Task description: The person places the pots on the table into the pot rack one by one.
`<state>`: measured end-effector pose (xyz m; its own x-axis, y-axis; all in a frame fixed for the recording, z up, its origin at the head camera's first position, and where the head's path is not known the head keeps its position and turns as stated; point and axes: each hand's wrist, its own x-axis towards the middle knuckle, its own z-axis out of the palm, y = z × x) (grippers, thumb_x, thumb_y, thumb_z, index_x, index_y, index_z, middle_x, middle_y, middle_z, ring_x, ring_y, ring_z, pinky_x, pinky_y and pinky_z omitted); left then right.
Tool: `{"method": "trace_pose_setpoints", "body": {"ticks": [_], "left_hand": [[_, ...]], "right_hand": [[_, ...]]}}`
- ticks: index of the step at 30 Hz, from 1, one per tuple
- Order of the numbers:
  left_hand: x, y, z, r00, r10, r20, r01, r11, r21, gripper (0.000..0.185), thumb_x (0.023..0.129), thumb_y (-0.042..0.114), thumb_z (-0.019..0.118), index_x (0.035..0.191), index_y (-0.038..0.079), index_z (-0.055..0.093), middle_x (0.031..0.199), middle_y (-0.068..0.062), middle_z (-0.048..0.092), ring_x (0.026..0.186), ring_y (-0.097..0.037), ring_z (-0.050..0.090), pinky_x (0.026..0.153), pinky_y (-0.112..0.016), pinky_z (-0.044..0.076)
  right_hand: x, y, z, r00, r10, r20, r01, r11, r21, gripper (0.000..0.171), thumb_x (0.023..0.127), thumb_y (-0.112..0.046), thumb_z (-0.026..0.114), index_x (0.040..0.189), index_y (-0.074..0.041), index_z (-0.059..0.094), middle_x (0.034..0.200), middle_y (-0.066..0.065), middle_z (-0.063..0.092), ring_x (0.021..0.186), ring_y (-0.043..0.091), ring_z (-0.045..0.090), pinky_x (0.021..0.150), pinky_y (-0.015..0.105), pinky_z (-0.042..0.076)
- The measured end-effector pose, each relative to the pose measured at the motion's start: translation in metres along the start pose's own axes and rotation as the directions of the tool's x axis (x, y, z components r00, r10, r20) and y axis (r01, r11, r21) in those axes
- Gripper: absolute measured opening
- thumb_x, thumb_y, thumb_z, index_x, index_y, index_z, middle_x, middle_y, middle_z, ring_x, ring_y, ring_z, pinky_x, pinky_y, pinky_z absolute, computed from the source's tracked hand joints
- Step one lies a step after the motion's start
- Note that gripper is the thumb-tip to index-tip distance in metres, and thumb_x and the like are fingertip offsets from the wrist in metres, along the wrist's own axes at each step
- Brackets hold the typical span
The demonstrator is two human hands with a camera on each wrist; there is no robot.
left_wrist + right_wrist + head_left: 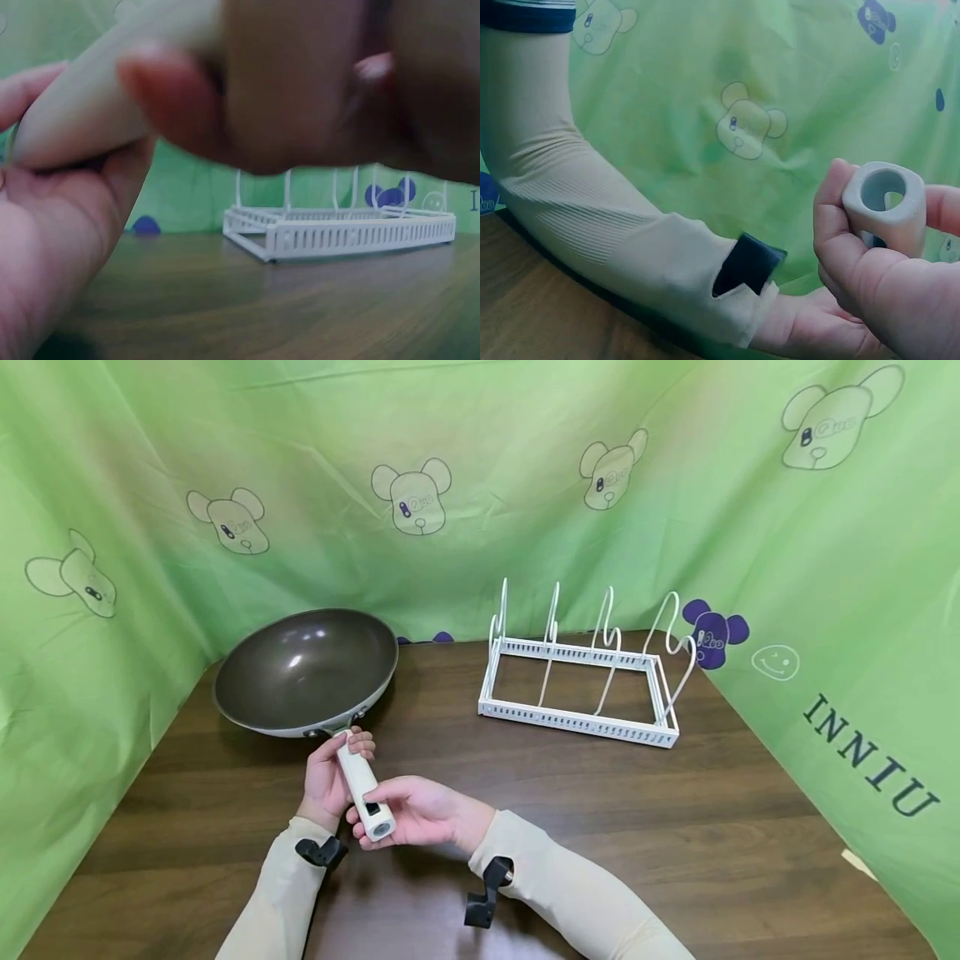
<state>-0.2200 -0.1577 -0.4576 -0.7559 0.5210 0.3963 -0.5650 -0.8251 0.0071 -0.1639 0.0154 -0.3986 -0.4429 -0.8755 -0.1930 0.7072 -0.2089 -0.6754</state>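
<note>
Wok rests on the table, both hands curled round its cream handle: left hand higher, right hand at the end.

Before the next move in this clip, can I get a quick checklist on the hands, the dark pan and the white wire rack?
1. Left hand grips the cream pan handle near the bowl: ok.
2. Right hand holds the handle's end: ok.
3. Dark round non-stick pan rests on the brown wooden table: cannot tell, it may be slightly lifted.
4. White wire rack stands upright, slots empty: ok.
5. Table between pan and rack free of objects: ok.
</note>
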Motion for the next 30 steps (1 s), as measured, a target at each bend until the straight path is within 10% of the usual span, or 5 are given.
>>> {"method": "trace_pose_setpoints", "body": {"ticks": [30], "left_hand": [[0.000, 0.006, 0.002, 0.985, -0.085, 0.152, 0.073, 0.994, 0.086, 0.018, 0.094, -0.009, 0.038, 0.111, -0.004, 0.040, 0.091, -0.015, 0.046, 0.084, -0.026, 0.051, 0.088, -0.039, 0.047]], "right_hand": [[0.004, 0.013, -0.007, 0.994, -0.008, 0.106, 0.020, 0.993, -0.118, 0.028, 0.099, 0.009, 0.028, 0.109, -0.013, 0.043, 0.083, 0.002, 0.048, 0.072, 0.015, 0.050, 0.068, 0.027, 0.045]]}}
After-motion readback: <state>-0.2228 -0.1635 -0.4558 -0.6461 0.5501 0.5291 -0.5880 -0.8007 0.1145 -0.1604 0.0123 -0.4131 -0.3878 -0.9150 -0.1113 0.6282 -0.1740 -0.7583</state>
